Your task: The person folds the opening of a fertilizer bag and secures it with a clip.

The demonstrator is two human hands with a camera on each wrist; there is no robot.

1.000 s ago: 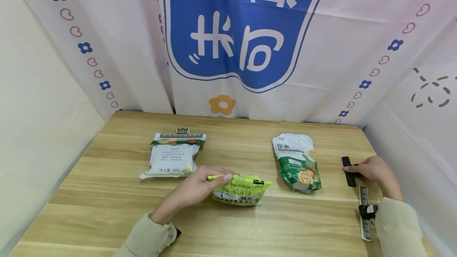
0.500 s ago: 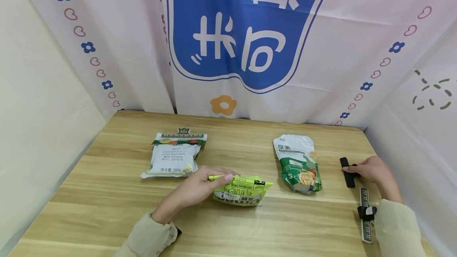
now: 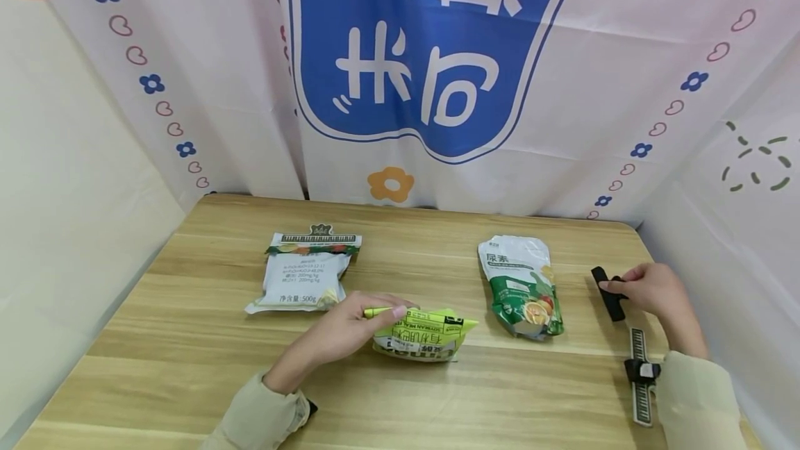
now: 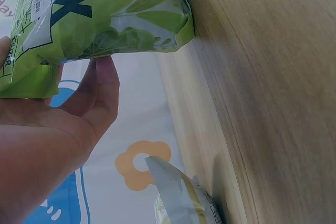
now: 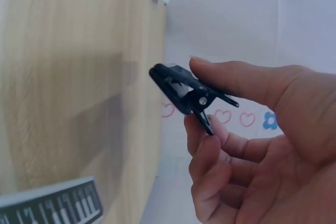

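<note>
My left hand (image 3: 350,328) grips the folded top of a lime-green fertilizer bag (image 3: 425,339), which stands on the table in front of me. In the left wrist view the fingers lie behind the bag (image 4: 121,19), thumb at its near side. Over at the right, my right hand (image 3: 653,290) pinches a black bag clip (image 3: 609,295) by its handles. The right wrist view shows this clip (image 5: 184,90) side-on, raised off the table, between thumb and fingers. Just below it on the table lies a second clip (image 3: 640,377), with piano-key stripes and a black handle.
A white fertilizer bag (image 3: 303,280) lies at the back left, a piano-key clip (image 3: 319,237) across its top. A green and white pouch (image 3: 521,287) lies right of the middle. A printed curtain (image 3: 562,123) hangs behind the wooden table (image 3: 406,408).
My right hand has lifted the black clip slightly and tilted it, moving a little up and left. The left hand and the lime-green bag stay where they were.
</note>
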